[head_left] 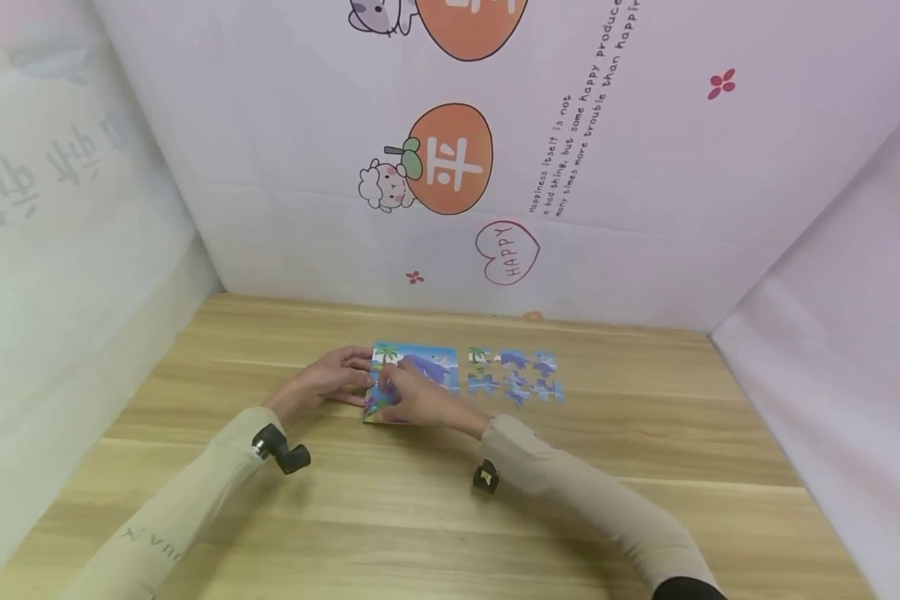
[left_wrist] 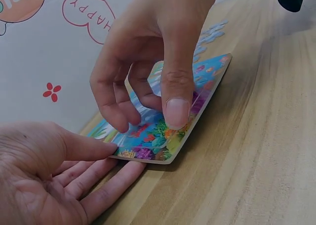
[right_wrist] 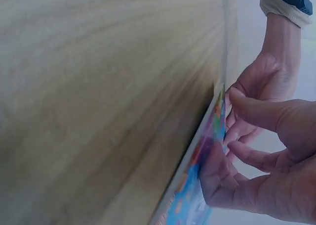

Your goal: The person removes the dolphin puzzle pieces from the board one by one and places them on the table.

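A picture puzzle board (head_left: 441,360) with a dolphin, palm tree and coral lies toward the back of the wooden table. My left hand (head_left: 337,377) pinches its left end, thumb on the top face and fingers under the edge, as the left wrist view shows. Above the picture is my right hand (head_left: 420,398), fingers bent loosely downward and thumb apart from them. Its fingertips come right at the coral part of the board (left_wrist: 157,142); nothing shows between them. Several loose jigsaw pieces (head_left: 515,360) lie in two rows just right of the board.
The wooden table (head_left: 390,508) ends at a printed white backdrop (head_left: 615,275) behind, with white cloth walls on both sides. A small black camera is strapped to each wrist, over the light sleeves (head_left: 570,483).
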`<state>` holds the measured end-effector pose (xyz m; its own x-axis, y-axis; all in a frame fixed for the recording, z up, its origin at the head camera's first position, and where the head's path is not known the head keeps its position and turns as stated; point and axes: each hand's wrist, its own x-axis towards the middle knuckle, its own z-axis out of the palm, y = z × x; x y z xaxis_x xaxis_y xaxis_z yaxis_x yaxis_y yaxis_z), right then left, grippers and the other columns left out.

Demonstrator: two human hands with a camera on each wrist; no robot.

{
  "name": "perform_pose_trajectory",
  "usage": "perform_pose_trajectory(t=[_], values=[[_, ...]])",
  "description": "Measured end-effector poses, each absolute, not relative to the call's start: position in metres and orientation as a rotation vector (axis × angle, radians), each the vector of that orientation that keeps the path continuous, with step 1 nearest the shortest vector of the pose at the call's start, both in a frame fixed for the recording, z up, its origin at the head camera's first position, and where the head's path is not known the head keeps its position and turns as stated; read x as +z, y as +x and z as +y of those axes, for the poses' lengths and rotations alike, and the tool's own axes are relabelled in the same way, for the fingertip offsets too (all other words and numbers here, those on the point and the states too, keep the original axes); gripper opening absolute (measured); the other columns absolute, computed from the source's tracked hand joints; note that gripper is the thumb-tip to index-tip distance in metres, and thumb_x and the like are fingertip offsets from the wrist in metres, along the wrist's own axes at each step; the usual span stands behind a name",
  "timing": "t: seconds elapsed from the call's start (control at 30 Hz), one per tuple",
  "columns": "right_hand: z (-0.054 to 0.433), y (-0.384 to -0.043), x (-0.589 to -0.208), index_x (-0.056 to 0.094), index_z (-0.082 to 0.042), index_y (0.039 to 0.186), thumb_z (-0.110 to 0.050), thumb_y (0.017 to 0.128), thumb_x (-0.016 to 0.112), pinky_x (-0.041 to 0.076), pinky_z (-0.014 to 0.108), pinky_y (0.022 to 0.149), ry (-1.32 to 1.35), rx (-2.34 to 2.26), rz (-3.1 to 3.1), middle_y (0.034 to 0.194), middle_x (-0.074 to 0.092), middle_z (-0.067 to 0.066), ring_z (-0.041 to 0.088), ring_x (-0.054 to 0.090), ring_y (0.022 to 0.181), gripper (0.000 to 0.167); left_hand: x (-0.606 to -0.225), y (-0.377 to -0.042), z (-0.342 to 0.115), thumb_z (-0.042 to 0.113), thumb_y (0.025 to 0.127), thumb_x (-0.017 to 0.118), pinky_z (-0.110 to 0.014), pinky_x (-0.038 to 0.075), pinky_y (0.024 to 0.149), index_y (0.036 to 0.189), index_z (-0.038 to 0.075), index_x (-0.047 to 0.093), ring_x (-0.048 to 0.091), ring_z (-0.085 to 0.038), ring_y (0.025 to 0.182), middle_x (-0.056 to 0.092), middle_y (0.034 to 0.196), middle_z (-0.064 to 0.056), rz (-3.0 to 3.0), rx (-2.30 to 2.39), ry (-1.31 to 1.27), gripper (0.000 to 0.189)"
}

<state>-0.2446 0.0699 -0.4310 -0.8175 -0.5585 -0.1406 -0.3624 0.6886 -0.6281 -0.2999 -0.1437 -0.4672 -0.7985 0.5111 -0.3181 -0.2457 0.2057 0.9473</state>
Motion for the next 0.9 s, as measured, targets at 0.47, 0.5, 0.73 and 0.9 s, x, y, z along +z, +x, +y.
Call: perform_pose_trajectory(t=[0.47,0.5,0.73,0.9], values=[[0.060,-0.247,-0.440,0.050,-0.002,0.132,-0.021,0.090,0.085,0.057,0.036,0.092,-0.646,-0.832,2.614,0.121,0.048,0.011,0.020,0.050,0.102,0.058,-0.474,-0.300,-0.147,-0.001,0.103,0.059,-0.040,0.066,0.093,0.162,-0.003,0.021,0.063,-0.033,0.119,0.036,0.155,-0.030,1.909,1.644,0.267,0.070],[0.059,-0.248,-0.441,0.051,-0.003,0.130,-0.020,0.089,0.086,0.057,0.035,0.091,-0.634,-0.840,2.609,0.120,0.049,0.011,0.020,0.050,0.101,0.057,-0.474,-0.300,-0.147,0.000,0.103,0.058,-0.040,0.066,0.094,0.162,-0.003,0.020,0.063,-0.034,0.119,0.036,0.155,-0.030,1.913,1.642,0.270,0.070],[0.059,-0.253,-0.443,0.053,-0.002,0.113,-0.013,0.085,0.089,0.049,0.027,0.074,-0.552,-0.972,2.551,0.113,0.045,0.010,0.021,0.049,0.094,0.047,-0.474,-0.301,-0.146,-0.001,0.103,0.058,-0.039,0.066,0.093,0.161,-0.003,0.022,0.065,-0.030,0.115,0.038,0.154,-0.029,1.915,1.648,0.260,0.068],[0.061,-0.250,-0.442,0.055,-0.003,0.115,-0.018,0.087,0.087,0.052,0.031,0.081,-0.585,-0.888,2.607,0.114,0.047,0.010,0.021,0.049,0.097,0.045,-0.474,-0.302,-0.144,0.000,0.102,0.060,-0.038,0.067,0.091,0.161,-0.003,0.023,0.066,-0.029,0.112,0.039,0.153,-0.028,1.922,1.657,0.270,0.069]])
